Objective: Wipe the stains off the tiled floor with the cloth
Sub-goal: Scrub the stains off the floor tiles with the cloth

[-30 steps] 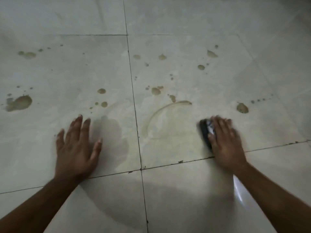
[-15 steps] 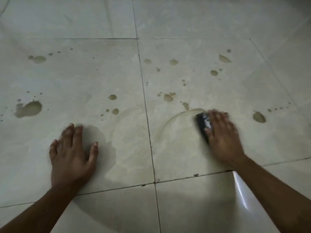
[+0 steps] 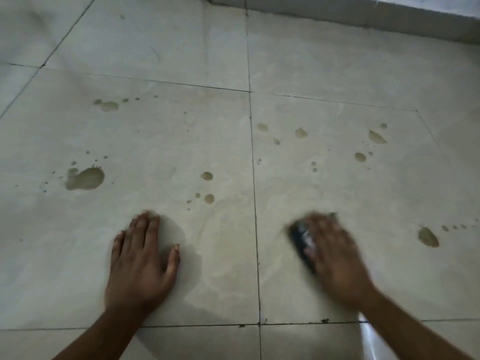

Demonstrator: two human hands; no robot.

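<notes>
The left hand (image 3: 141,266) lies flat on the tiled floor (image 3: 324,74) at 7 o'clock; the blurred right hand (image 3: 335,258) presses a dark cloth (image 3: 301,239) at 4 o'clock, brown stains (image 3: 85,179) scattered toward 12

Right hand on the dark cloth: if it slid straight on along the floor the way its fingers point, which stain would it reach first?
The right hand, pressing the dark cloth, points up and slightly left. Bare pale tile lies directly ahead; the first marks look like the pair of small brown droplets, though blur makes the exact line uncertain.
</notes>
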